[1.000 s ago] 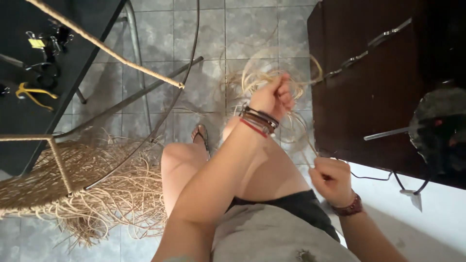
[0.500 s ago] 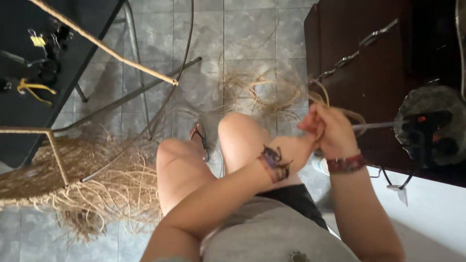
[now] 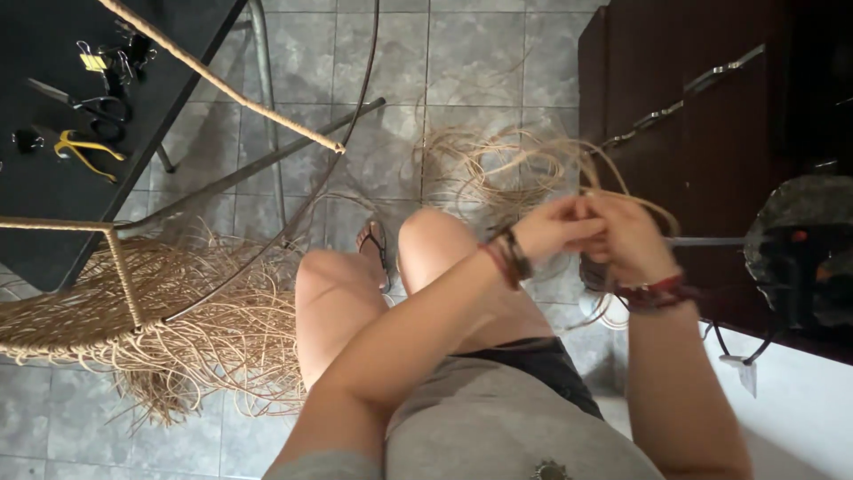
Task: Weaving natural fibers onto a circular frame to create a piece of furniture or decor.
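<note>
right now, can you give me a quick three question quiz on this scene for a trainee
1. True or false: both hands meet on the pale cane strands.
2. Which wrist wears the red band? A left B right C neither
3. Fill in: the scissors lie on the black ____.

Key:
1. True: left hand and right hand touch, with strands between the fingers.
2. B, the red band.
3. table.

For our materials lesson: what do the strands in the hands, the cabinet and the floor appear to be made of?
Strands: probably rattan or synthetic wicker; pale tan, thin, springy loops.
Cabinet: seemingly dark-stained wood with a smooth finish, metal handles.
Floor: grey stone-look tiles, likely ceramic; grout lines and mottling show.
</note>
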